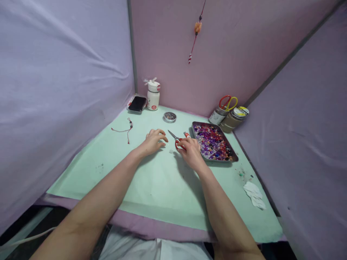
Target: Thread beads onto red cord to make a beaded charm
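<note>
My right hand [191,151] rests on the green table mat, its fingers curled over the red handles of a pair of scissors [175,138] whose blades point up and left. My left hand [154,140] lies palm down on the mat just left of the scissors, fingers bent and slightly apart, holding nothing. A small clear bead [170,151] lies between the two hands. Right of my right hand stands a metal tray [234,156] full of purple, pink and dark beads.
A red cord with beads [127,130] lies at the left. At the back stand a small round tin [170,116], a white bottle [153,95], a black phone [137,103], and jars with scissors and spools [229,113]. Crumpled tissue [254,194] lies at right. A beaded ornament [197,29] hangs above.
</note>
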`<state>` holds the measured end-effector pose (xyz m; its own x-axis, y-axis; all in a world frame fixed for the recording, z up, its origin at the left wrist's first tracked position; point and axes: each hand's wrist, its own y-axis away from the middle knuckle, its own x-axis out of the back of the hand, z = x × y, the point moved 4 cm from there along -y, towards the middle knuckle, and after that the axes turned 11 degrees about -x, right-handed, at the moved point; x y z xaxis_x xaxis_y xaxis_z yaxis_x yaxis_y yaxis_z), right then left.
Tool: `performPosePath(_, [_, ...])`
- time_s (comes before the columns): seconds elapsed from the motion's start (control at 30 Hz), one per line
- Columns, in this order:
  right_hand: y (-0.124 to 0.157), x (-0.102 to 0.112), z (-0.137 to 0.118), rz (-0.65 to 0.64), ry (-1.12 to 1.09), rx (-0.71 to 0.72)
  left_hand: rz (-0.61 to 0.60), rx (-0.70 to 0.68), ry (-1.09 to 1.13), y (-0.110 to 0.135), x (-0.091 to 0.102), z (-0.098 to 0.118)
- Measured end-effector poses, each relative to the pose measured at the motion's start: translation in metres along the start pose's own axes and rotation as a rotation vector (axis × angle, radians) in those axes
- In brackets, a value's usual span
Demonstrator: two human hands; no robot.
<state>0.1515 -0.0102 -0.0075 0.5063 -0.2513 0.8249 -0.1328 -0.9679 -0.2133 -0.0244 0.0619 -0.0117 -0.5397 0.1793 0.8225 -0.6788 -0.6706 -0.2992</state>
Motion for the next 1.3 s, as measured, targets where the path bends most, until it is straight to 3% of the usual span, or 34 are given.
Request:
performPosePath(0.17, [0.01,-0.018,-0.007,-0.015,0.172,0.04,-0.103,-0.09,0.014,0.0,-0.017,0.001])
performPosePath(0.4, [0.006,-0.03,-0.003,-0.044,0.23,0.012,-0.151,-0.165,0.04,-0.005,-0.029,0.004])
performPosePath(0.53, [0.006,-0.031,-0.001,-0.014,0.215,0.013,-0.14,-0.129,0.078,-0.004,-0.027,0.009])
performPosePath(0.73, [0.008,-0.03,-0.001,-0.023,0.203,0.019,-0.128,0.006,0.312,0.002,-0.028,0.013])
performPosePath(0.97, [0.009,-0.022,-0.005,-0.013,0.16,-0.002,-0.045,0.102,0.4,0.0,-0.024,0.018])
performPosePath(1.17, [0.009,-0.019,-0.008,0.017,0.14,0.045,0.009,0.149,0.505,-0.002,-0.022,0.019])
performPosePath(1.3, [0.01,-0.016,-0.008,0.038,0.154,0.05,0.049,0.126,0.438,-0.001,-0.023,0.021])
